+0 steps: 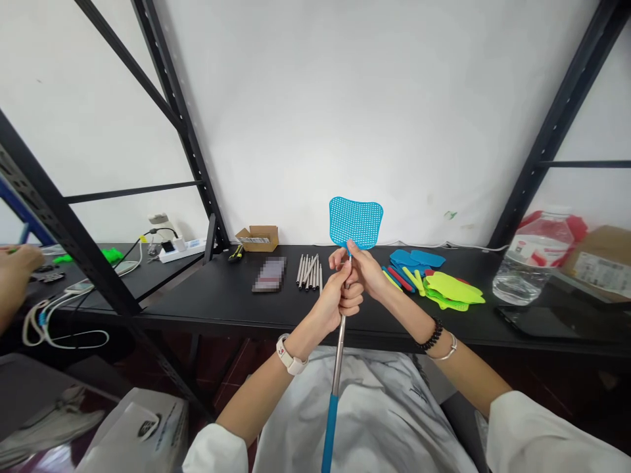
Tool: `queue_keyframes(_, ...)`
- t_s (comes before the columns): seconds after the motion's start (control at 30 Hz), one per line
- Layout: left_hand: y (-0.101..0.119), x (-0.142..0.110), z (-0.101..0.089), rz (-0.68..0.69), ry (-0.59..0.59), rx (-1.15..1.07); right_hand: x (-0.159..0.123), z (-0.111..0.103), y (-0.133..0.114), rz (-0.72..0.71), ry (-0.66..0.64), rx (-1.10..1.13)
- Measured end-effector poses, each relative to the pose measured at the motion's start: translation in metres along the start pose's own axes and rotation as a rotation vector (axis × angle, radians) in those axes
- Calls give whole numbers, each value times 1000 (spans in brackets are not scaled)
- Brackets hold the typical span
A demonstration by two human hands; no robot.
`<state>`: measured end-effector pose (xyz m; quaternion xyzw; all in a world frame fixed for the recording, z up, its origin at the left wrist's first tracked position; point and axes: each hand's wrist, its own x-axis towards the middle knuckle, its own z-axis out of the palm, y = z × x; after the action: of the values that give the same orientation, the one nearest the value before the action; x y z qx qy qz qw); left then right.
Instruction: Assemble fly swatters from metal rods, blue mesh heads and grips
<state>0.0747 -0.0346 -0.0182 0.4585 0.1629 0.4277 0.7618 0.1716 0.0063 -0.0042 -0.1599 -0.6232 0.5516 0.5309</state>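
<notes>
A blue fly swatter (355,222) with a silver telescopic rod and a blue grip points upward in front of me. My left hand (340,295) is wrapped round the metal rod below the head. Just above it, my right hand (362,266) pinches the neck where the head joins the rod. On the desk to the left lie several metal rods (309,272). To the right are several yellow-green swatter heads (451,290), blue swatter heads (418,259) and a few coloured grips (401,278).
The black desk (211,299) also carries a small cardboard box (263,238), a cutter (236,254), a blurred-out flat item (269,274), a large water bottle (522,269) and a dark tablet-like slab (537,322). Another person's hand (20,263) shows at far left, beyond a rack post.
</notes>
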Motion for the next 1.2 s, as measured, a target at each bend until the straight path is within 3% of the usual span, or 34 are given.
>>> queue_keyframes(0.2, 1, 1, -1, 0, -56, -33, -6, -6, -6, 106, 19, -18)
queue_keyframes(0.43, -2, 3, -2, 16, -99, -95, -16, -11, -5, 16, 92, -145)
queue_keyframes(0.8, -6, 7, 4, 116, -144, -192, -8, -6, -13, 77, 222, 24)
queue_keyframes(0.97, -1, 3, 4, 40, -193, -167, 14, -13, -30, -42, 312, 124)
queue_keyframes(1.2, -7, -1, 5, -56, -202, 20, 62, -59, -78, -122, 447, 183)
